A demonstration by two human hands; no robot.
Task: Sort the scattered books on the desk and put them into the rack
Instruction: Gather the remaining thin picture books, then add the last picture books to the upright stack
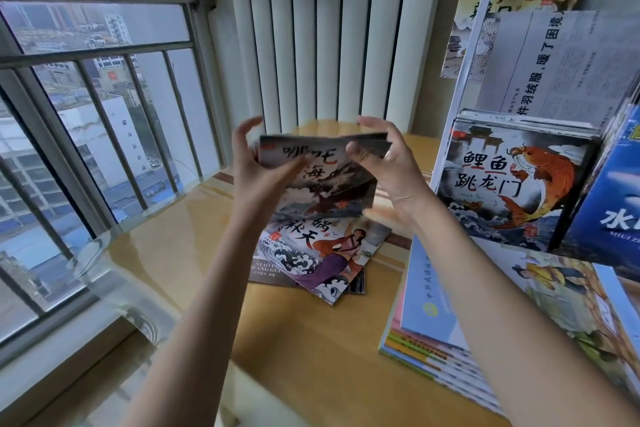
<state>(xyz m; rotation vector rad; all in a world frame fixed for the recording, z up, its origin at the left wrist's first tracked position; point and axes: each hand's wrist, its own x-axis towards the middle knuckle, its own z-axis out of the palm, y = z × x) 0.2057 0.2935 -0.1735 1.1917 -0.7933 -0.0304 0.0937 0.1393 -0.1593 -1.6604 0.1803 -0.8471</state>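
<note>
Both hands hold up a thin stack of picture books (329,180) above the middle of the wooden desk (311,357); the front cover shows a dark dragon and waves. My left hand (258,170) grips its left edge, my right hand (388,166) its top right corner. Below them a small pile of scattered books (322,260) lies on the desk, the top one showing a figure in a purple robe. At the right stands the white rack (460,80), with a carp-cover book (512,184) upright in its lower shelf.
A flat stack of larger books (450,340) lies on the desk at the right, under my right forearm. More books and a printed sheet (568,59) fill the rack's upper shelf. A barred window (104,114) is at the left, white blinds (329,28) behind the desk.
</note>
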